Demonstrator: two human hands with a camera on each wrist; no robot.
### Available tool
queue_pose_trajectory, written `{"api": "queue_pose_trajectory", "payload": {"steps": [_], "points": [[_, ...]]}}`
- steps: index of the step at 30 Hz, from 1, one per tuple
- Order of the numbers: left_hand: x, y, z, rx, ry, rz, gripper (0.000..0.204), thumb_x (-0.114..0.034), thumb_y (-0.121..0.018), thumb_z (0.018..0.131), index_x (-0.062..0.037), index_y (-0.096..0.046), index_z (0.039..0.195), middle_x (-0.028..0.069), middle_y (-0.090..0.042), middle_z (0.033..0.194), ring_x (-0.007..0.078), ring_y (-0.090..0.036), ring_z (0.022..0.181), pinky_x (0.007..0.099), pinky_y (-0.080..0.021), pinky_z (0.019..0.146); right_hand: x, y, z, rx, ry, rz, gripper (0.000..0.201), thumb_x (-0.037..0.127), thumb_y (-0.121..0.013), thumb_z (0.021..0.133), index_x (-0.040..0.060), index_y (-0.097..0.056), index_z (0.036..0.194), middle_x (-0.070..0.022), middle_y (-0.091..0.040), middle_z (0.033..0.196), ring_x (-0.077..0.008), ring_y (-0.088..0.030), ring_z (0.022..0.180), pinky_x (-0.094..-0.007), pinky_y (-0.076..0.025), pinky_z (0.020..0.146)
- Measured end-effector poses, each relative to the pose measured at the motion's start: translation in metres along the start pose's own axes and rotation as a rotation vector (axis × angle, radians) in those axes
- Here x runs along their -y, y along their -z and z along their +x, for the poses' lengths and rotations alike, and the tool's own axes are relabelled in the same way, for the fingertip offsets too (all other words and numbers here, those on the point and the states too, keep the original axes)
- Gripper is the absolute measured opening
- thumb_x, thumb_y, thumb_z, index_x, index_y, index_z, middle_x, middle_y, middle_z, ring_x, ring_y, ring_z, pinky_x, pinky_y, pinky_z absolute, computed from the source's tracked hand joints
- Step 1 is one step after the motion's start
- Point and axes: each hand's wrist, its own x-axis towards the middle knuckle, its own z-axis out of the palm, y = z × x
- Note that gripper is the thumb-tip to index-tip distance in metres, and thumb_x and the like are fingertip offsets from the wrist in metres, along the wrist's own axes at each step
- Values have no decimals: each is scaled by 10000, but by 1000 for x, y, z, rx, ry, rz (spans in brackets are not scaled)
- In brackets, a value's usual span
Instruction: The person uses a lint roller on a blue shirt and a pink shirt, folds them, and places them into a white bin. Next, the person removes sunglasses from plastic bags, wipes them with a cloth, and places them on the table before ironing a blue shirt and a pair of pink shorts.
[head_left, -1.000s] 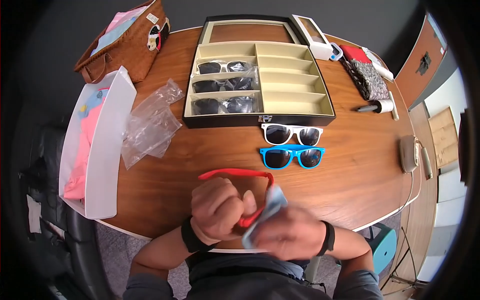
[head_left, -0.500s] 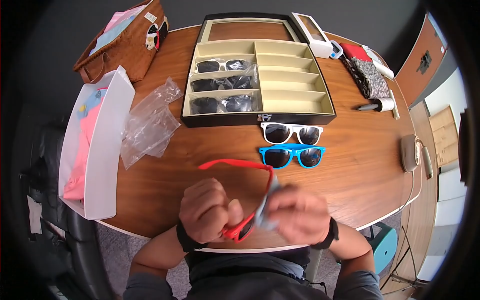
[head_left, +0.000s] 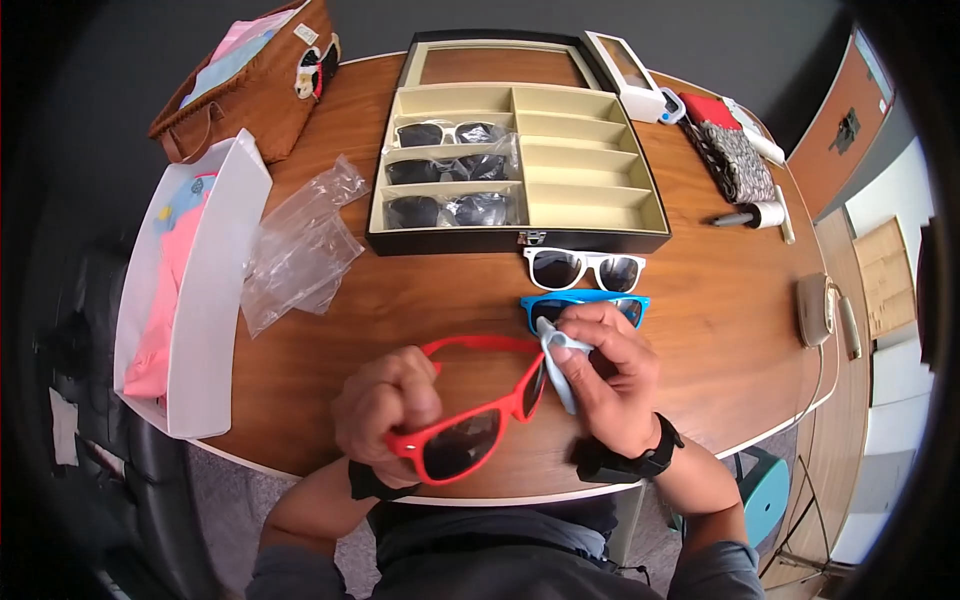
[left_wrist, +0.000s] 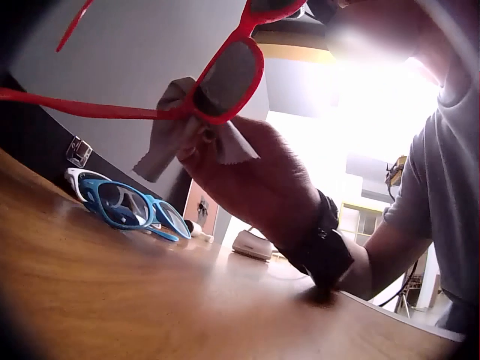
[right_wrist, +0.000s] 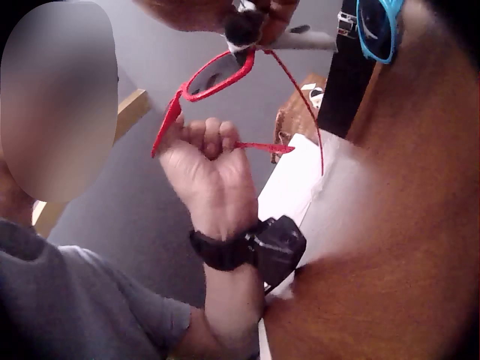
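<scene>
Red sunglasses [head_left: 462, 445] are held up over the near part of the table, lenses tilted toward the person. My left hand [head_left: 385, 410] grips them at one end, fingers curled round the temple arm by the hinge. At the opposite end my right hand [head_left: 620, 385] pinches a light grey-blue cloth [head_left: 562, 372] between thumb and fingers. In the left wrist view the cloth [left_wrist: 154, 154] wraps the outer corner of the frame, beside the lens [left_wrist: 229, 79]. Blue sunglasses [head_left: 540, 303] lie just beyond the right hand, partly hidden by it, with white sunglasses [head_left: 553, 270] behind them.
An open black display case [head_left: 520, 242] holds several bagged sunglasses [head_left: 450, 210] in its left compartments. Clear plastic bags [head_left: 300, 250] and a white box [head_left: 215, 300] with pink fabric lie left, near a brown basket [head_left: 250, 110]. A lint roller [head_left: 765, 214] is at right.
The red sunglasses have turned so their lenses show more fully, and the left hand has shifted left. The right hand with the cloth has moved up and away to the frame's far corner.
</scene>
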Motion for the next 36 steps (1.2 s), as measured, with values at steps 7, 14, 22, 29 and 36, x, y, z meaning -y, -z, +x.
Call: {"api": "queue_pose_trajectory", "payload": {"steps": [7,14,22,29,36], "points": [[-2,-8,-1,-117,41,130,358,83,-613,802,-59,-313,668,85,-460,614,165,-431,470,308,-383,416,17,-10,-8,259,371,120,145,-78,-669,792,-85,-666,937,-188,-633,943,-270,-640,816,-335,-519,717],[-1,-11,-2,-360,283,-427,260,98,-577,815,-43,-379,722,83,-508,791,160,-448,575,309,-379,510,0,-6,-6,72,137,85,185,-97,-652,814,-71,-663,996,-172,-617,1014,-248,-632,885,-319,-514,756],[6,-11,-3,-336,311,-438,206,-13,-537,910,-56,-396,766,43,-463,752,130,-370,546,286,-335,516,-4,-6,-2,-6,34,-14,208,-104,-661,815,-55,-668,1018,-151,-638,1048,-240,-640,905,-318,-511,805],[-3,-13,7,-182,184,-278,279,-7,-683,804,-55,-438,679,42,-411,611,154,-416,503,327,-348,450,9,-5,-7,99,133,191,195,-108,-672,800,-69,-686,990,-173,-631,1037,-239,-651,893,-310,-528,742],[-4,-23,23,389,-130,389,264,-10,-714,712,-80,-482,608,56,-387,573,220,-429,447,358,-343,406,30,-1,-8,263,329,308,125,-118,-690,775,-98,-683,898,-177,-627,1007,-260,-659,857,-333,-551,710]]}}
